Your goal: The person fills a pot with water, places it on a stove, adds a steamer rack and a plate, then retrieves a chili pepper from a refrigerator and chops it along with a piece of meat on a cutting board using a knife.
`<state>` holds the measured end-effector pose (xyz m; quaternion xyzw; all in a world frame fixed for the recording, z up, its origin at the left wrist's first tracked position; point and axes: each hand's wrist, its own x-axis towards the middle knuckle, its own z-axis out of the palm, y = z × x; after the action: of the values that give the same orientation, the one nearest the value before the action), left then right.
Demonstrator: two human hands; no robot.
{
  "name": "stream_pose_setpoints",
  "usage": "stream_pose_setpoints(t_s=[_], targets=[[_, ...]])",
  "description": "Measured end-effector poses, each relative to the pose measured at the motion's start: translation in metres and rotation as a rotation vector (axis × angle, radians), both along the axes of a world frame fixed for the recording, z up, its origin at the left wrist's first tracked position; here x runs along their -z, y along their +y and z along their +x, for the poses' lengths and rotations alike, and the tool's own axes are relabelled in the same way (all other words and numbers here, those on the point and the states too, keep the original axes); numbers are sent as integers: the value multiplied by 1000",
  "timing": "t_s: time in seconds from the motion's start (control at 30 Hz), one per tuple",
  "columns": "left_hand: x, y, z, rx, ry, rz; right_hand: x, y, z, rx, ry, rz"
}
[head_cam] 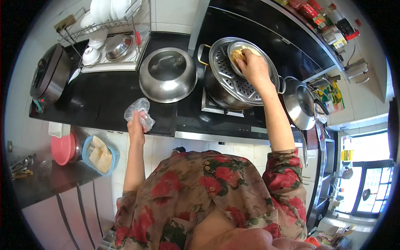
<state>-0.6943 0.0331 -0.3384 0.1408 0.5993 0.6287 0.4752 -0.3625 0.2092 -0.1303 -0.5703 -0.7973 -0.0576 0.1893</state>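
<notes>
My left hand (136, 126) grips a crumpled clear plastic bag (142, 107) above the front edge of the black counter (103, 103). At the stove, my right hand (254, 67) reaches into a small metal bowl (232, 64), its fingers on yellowish, lumpy food (238, 56). Whether the fingers pinch any of that food is hidden. The bowl rests on a perforated steamer tray (247, 89), which sits over a large metal pot (215, 93) on the gas burner. Between my hands, a domed steel lid (168, 75) with a dark glass centre lies on the counter.
A lidded wok (300, 104) stands right of the pot, its long handle jutting toward me. Behind on the left are a dish rack (109, 67) and an electric cooker (51, 75). A blue basket (114, 157) and a pink basin (62, 150) are at lower left.
</notes>
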Motion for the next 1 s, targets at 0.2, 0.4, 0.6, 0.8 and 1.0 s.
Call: stream_pose_setpoints(t_s=[0.2,0.4,0.6,0.8,1.0], targets=[[1,-27,-28,-1,123,3,-29,-23,-3,-95,427,157],[-1,-36,-54,35,158,-39,-7,-106,-15,-283,704,-168],[9,-5,-115,2,-354,163,75,-101,-73,-538,569,-679],[54,16,-171,-159,-52,-131,102,-16,-177,-395,148,-44],[51,-7,-142,-244,-3,-7,125,64,-216,-322,-317,-97]])
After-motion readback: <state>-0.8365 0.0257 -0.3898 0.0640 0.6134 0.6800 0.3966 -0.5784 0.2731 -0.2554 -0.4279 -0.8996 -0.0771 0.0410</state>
